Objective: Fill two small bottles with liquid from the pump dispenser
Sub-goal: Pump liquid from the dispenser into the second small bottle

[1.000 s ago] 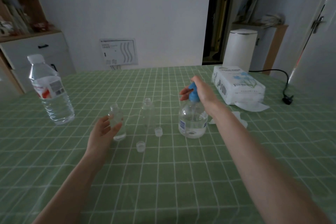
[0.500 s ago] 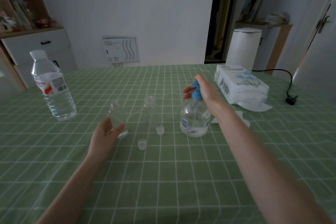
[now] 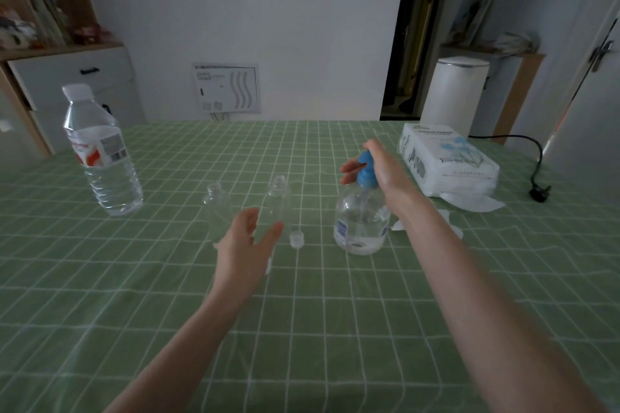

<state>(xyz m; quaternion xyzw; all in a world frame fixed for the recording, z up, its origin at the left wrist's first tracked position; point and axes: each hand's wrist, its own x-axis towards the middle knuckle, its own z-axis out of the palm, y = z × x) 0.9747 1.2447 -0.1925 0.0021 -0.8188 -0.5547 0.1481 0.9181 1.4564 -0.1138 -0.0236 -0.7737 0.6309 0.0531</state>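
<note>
Two small bottles, the left bottle (image 3: 218, 211) and the right bottle (image 3: 280, 201), are seen upright and uncapped on the table (image 3: 335, 329), side by side between the water bottle (image 3: 100, 157) and the dispenser (image 3: 362, 228). Nothing can be made out inside either; being clear, they are judged empty, though a little liquid could not be ruled out. One cap (image 3: 297, 240) lies just beside the right bottle's foot.

The left hand (image 3: 246, 245) is held in front of the right bottle with fingers spread and thumb apart, and nothing is gripped; whether the thumb touches the bottle cannot be told. The right hand (image 3: 380, 173) is wrapped round the blue pump head (image 3: 364, 174), with the fingers curled over its top and front.

The small bottles are judged light, thin-walled and easily tipped, so each would best be taken round the body, below the shoulder, with the narrow neck left free for the spout. A smooth, possibly slippery surface is to be expected once liquid is spilled.

The dispenser is round, clear and part filled with clear liquid in its lower half, so some weight is kept low. It is best steadied at the body while the head is pressed. A tissue pack (image 3: 446, 164) lies beyond it.
</note>
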